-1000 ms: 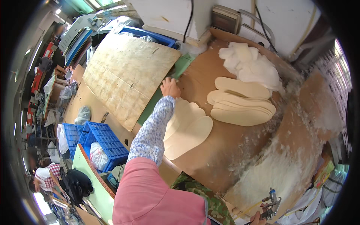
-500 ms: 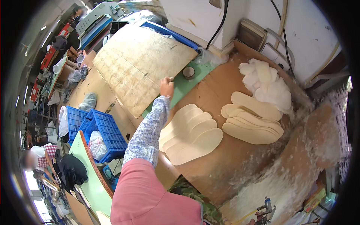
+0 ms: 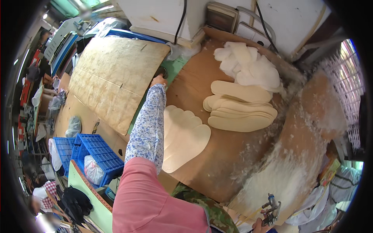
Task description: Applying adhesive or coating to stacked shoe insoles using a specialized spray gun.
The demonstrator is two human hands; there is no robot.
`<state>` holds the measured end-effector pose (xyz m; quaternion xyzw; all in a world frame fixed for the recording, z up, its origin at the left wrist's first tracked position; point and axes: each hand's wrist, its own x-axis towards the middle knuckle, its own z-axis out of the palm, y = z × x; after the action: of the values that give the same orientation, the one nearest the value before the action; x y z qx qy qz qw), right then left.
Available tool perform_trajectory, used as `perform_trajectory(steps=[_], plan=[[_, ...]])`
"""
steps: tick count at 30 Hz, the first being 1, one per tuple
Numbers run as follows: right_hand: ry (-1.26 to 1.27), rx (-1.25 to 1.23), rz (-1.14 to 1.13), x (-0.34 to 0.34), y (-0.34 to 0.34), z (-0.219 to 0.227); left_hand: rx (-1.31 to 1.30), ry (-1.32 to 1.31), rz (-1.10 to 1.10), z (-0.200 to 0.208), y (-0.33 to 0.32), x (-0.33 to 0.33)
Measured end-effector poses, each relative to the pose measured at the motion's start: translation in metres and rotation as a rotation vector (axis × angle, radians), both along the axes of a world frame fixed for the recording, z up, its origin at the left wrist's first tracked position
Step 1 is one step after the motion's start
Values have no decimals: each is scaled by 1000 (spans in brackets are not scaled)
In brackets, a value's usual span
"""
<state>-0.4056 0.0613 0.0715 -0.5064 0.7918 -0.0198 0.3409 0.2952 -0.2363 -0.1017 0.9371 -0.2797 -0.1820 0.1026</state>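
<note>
Along the lower edge, right of centre, I see the right hand [image 3: 258, 226] closed on a metal spray gun [image 3: 272, 211], with part of the hand cut off from my view. Left of it lies camouflage cloth [image 3: 208, 209], beside the pink garment [image 3: 155, 194] on the reaching left arm. Past these, on a brown work surface [image 3: 229, 159], pale sole-shaped pieces [image 3: 184, 136] lie overlapped in a fan, partly behind the floral sleeve [image 3: 145, 122]. A layered stack of cream soles [image 3: 243, 116] sits to their right, and white fluff [image 3: 264, 186] coats the surface nearer the gun. Farther out, the left hand [image 3: 158, 80] is at a small dark round container [image 3: 161, 72] on a green strip [image 3: 176, 68]; I cannot tell whether its fingers grip it. Just left is a large tan board [image 3: 116, 81]. Beyond the cream soles is a heap of white pieces [image 3: 250, 64], with the white wall [image 3: 157, 13] behind.
</note>
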Motion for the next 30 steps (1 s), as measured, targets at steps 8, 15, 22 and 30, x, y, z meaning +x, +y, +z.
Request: perform_trajectory(steps=[8,15,22,30], plan=[[-29,-231,260,-38,38,-40,-332,-64,-105,-5,-4,-29],[-472,-346,-504,38,6,-19,-744,-63,-286,15,3,-67],[-559,-320,-476,45,4,-16,-979,978,-227,6,-15,-154],[-565,-399,-544,40,15,-24,-770,266,-512,-5,61,-236]])
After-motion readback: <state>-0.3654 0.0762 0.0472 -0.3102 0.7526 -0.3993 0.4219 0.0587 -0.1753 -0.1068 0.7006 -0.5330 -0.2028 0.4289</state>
